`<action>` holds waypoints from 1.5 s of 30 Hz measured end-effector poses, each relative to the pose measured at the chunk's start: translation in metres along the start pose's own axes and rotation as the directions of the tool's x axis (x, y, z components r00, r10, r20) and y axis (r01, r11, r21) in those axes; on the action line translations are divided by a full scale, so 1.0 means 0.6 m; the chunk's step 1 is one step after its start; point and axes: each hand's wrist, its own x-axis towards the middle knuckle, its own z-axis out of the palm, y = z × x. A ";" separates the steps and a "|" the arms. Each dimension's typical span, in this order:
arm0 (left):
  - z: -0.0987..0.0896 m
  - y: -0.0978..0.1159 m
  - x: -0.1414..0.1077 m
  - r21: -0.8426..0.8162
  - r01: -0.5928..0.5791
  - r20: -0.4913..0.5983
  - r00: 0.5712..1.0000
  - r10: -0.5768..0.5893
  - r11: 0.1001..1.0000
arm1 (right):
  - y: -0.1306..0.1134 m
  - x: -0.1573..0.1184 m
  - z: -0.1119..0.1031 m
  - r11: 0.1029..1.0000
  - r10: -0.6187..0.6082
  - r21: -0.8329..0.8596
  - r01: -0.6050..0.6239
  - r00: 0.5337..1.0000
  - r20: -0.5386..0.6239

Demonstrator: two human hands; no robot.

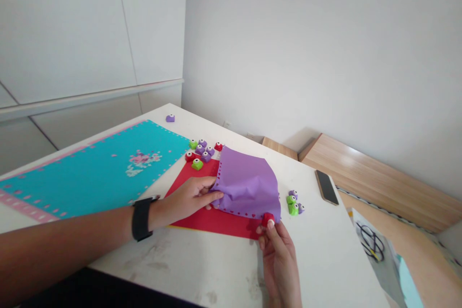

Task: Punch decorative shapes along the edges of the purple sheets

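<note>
My left hand (193,197) pinches the left edge of a purple paper sheet (249,175), which bulges upward. Small punched shapes run along its left and near edges. My right hand (276,245) grips a small red craft punch (267,220) at the sheet's near right corner, thumb on its white button. Part of that punch is hidden by the fingers and paper. Beneath the purple sheet lies a red paper sheet (209,225). Beyond my left hand stand several red, green and purple punches (205,156). To the right of the purple sheet is another cluster of punches (293,208).
A blue sheet (90,173) with a punched border lies at left, topped by loose paper bits (142,160). One purple punch (170,118) sits near the far corner. A phone (327,186) rests by the white table's (202,269) right edge. Cables (370,240) lie beyond it.
</note>
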 end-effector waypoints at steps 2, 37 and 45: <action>-0.001 0.003 0.000 0.015 -0.007 0.001 1.000 0.007 1.000 | -0.002 -0.001 0.003 1.000 0.002 0.010 -0.002 1.000 0.003; 0.004 -0.001 -0.003 -0.036 0.018 0.066 0.998 -0.015 0.999 | 0.005 0.009 -0.008 1.000 0.001 -0.006 -0.002 0.999 -0.040; 0.002 -0.001 -0.001 -0.090 0.040 0.055 0.998 -0.035 0.995 | 0.005 0.009 -0.005 0.998 -0.047 -0.029 0.047 0.999 -0.009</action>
